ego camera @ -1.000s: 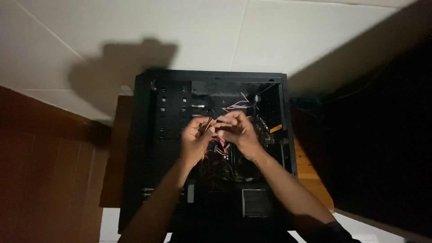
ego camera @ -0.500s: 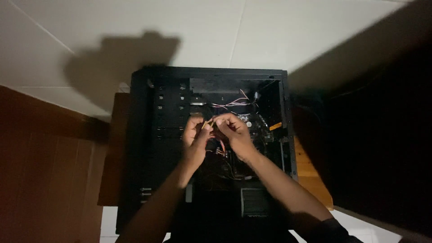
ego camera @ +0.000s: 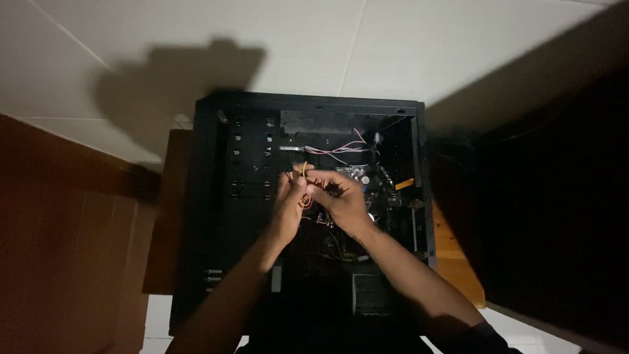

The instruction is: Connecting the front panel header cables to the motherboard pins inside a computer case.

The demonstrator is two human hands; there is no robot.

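From the head camera, an open black computer case [ego camera: 223, 196] lies flat at the middle of the frame, on a wooden bench [ego camera: 458, 255] over pale floor tiles [ego camera: 367, 52]. Both hands meet above its centre. The left hand [ego camera: 288, 210] and the right hand [ego camera: 344, 200] pinch a small bundle of orange and yellow wires [ego camera: 304, 196] between their fingers, touching each other. Thin pink and white wires [ego camera: 341, 152] run across the case's upper right.
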